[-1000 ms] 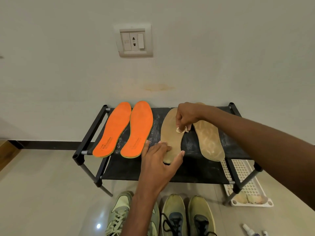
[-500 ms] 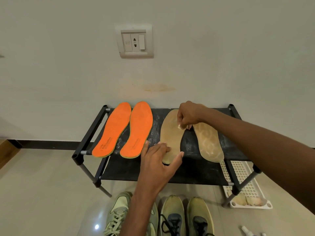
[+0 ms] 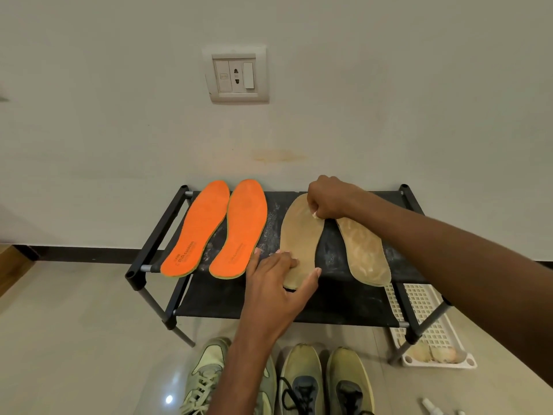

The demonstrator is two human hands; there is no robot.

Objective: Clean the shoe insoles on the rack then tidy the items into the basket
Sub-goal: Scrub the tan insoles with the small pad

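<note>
the tan insole [image 3: 302,238] i'm working on lies flat on the top shelf of the black rack [image 3: 353,301], toe end toward the wall, heel end toward me. my right hand [image 3: 327,197] sits over its toe end, fingers curled tight around a small pale scrap of cloth or wipe [image 3: 314,215], which touches the insole's upper right edge; only a sliver of it peeks out, so i can't say just what it is. my left hand [image 3: 276,283] rests on the heel end, fingers spread and nearly straight, pressing down on the insole, the thumb reaching round the heel's right edge.

just to the right lies the second tan insole [image 3: 363,253], angled outward, its surface blotched with paler marks; its toe end is hidden under my right wrist. on the left part of the same shelf lie two orange insoles [image 3: 215,232], side by side and nearly touching, with dark print near their heels. the shelf fabric between the pairs looks dusty and speckled.

below the rack at the right stands a white perforated basket [image 3: 425,313] on the floor, partly under the rack's frame, with some pale rounded things in its near end that i can't make out. on the tiled floor in front of the rack are pale green sneakers [image 3: 326,381]. at the bottom right edge a small white bottle [image 3: 431,407] is partly in view. a switch plate [image 3: 236,74] sits on the wall above.
</note>
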